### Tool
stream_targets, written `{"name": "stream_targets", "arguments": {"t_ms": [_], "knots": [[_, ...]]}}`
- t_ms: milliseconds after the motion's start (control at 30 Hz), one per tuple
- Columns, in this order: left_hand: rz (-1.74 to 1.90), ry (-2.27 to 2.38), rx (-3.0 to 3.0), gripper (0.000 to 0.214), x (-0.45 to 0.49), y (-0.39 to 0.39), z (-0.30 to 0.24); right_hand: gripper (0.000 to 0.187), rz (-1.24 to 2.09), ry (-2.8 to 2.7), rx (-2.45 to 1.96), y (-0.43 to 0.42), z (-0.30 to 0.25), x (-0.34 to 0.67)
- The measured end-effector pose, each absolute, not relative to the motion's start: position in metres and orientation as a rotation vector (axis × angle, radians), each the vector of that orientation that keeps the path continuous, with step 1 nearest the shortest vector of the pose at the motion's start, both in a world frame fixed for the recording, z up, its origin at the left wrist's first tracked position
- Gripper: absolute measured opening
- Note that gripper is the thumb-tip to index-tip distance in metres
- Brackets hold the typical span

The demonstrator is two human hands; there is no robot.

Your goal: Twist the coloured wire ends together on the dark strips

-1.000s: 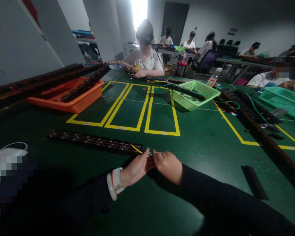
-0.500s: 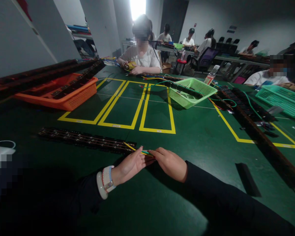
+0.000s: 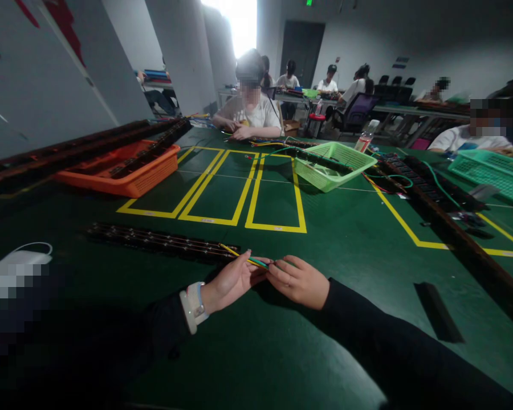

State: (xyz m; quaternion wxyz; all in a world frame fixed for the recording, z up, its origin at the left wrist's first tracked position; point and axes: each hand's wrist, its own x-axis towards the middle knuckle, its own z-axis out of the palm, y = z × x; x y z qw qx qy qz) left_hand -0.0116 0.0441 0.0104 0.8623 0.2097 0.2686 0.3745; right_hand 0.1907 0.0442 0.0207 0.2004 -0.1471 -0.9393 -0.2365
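My left hand (image 3: 236, 280) holds yellow and green wires (image 3: 257, 262) between its thumb and fingers, palm turned partly up. The yellow wire's free end sticks out to the upper left, over the end of a long dark strip (image 3: 158, 242) with metal rails along it. From the right, my right hand (image 3: 298, 281) pinches the other end of the wires with bent fingers. The fingertips of both hands nearly meet, so that end of the wires is mostly hidden.
Yellow tape rectangles mark the green table (image 3: 346, 239). An orange basket (image 3: 132, 185) carries long dark strips at left. A light green basket (image 3: 333, 176), a bottle (image 3: 366, 135) and a teal basket (image 3: 491, 176) stand farther back. A black piece (image 3: 439, 313) lies right. A person (image 3: 252, 108) sits opposite.
The view has shifted slightly, so the table's things appear a little farther right. My right fingers have changed their bend at the wire ends; both hands keep hold of the wires.
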Motion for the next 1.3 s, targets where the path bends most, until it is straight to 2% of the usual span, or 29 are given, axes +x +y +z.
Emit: {"name": "stream_targets", "arguments": {"t_ms": [200, 333, 567, 800, 967, 1133, 1300], "knots": [[0.826, 0.591, 0.427, 0.037, -0.009, 0.043, 0.01, 0.027, -0.587, -2.628, -0.348, 0.038, 0.029, 0.191], [0.858, 0.561, 0.412, 0.036, -0.007, 0.043, 0.01, 0.031, -0.452, -2.579, -0.639, 0.025, 0.023, 0.181], [0.797, 0.518, 0.465, 0.043, -0.008, 0.044, 0.011, 0.025, -0.314, -2.537, -1.054, 0.014, 0.026, 0.169], [0.852, 0.52, 0.506, 0.023, -0.01, 0.039, 0.013, 0.023, -0.002, -2.293, -1.114, 0.037, 0.048, 0.168], [0.835, 0.604, 0.541, 0.028, -0.01, 0.038, 0.011, 0.022, 0.156, -2.158, -1.185, 0.068, 0.025, 0.173], [0.803, 0.645, 0.567, 0.032, -0.011, 0.04, 0.009, 0.024, 0.149, -2.327, -1.32, 0.079, -0.004, 0.175], [0.794, 0.618, 0.572, 0.031, -0.012, 0.041, 0.007, 0.025, 0.223, -2.396, -1.412, 0.076, 0.004, 0.176]]}}
